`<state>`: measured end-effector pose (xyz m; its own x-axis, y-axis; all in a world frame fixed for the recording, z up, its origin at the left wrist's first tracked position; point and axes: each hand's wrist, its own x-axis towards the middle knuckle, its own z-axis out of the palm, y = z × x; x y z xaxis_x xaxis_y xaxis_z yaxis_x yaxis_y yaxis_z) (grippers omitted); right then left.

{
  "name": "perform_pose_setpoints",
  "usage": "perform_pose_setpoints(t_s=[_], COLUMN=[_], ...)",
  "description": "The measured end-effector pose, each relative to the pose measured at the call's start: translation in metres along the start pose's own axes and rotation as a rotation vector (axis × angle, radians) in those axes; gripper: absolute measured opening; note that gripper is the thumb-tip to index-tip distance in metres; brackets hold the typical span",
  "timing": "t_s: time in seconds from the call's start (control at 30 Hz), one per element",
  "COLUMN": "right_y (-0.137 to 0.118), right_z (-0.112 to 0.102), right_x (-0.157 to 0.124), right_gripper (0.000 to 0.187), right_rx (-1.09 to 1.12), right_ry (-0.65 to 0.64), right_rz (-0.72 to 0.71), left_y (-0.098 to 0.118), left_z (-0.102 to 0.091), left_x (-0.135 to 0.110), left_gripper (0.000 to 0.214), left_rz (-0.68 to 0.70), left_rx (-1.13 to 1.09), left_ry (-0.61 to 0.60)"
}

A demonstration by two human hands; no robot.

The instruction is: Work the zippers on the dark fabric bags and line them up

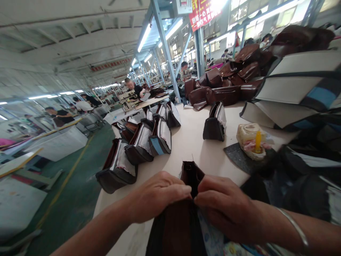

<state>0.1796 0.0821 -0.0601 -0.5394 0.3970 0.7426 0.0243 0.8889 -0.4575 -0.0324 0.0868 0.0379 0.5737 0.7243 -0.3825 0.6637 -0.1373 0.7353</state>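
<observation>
A dark brown bag piece point(177, 227) stands close in front of me, its narrow opening facing up. My left hand point(162, 193) grips one edge of that opening, thumb and fingers pressed together. Opposite it, my right hand point(226, 202), with a silver bangle on the wrist, pinches the other edge. The two hands nearly meet over the bag's middle. Beyond them the far end of the opening shows a dark inside. The fingertips' exact hold on the edge is partly hidden.
Several bag pieces with pale sides point(138, 147) stand at the table's left, and one more point(214, 122) stands farther back. A plastic container point(250, 138) with a yellow bottle point(258, 141) is at right. Brown leather bags point(226, 89) are heaped behind. Other people work at distant tables.
</observation>
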Motion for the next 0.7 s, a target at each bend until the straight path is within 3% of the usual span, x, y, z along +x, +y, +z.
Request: perform_pose_setpoints(t_s=[0.07,0.17,0.27,0.33,0.4,0.47,0.57,0.7], right_y=[0.000,-0.001,0.000,0.001,0.004,0.006,0.009,0.010], right_z=[-0.004,-0.006,-0.006,-0.006,-0.008,-0.012,-0.021,-0.026], right_x=[-0.001,-0.003,-0.008,-0.012,-0.015,-0.011,0.005,0.027], right_gripper=[0.021,0.020,0.019,0.017,0.019,0.021,0.027,0.029], right_rx=[-0.140,-0.286,-0.240,0.013,0.314,0.494,0.507,0.483], right_ry=[-0.074,-0.208,-0.223,-0.137,-0.039,-0.022,-0.196,-0.449], right_rz=[-0.084,-0.141,-0.130,-0.005,0.230,0.450,0.517,0.410], left_y=[-0.005,-0.010,-0.009,-0.006,-0.002,0.001,0.003,0.003], left_z=[-0.002,-0.001,0.003,0.006,0.009,0.011,0.015,0.022], left_x=[0.002,0.004,0.002,-0.002,-0.006,-0.010,-0.012,-0.013], left_gripper=[0.047,0.040,0.030,0.025,0.022,0.020,0.020,0.019], left_rz=[-0.019,-0.046,-0.015,0.030,0.066,0.080,0.092,0.134], left_rx=[0.001,0.069,0.136,0.173,0.208,0.252,0.336,0.444], left_ry=[-0.029,-0.116,-0.105,-0.058,-0.008,0.038,0.088,0.137])
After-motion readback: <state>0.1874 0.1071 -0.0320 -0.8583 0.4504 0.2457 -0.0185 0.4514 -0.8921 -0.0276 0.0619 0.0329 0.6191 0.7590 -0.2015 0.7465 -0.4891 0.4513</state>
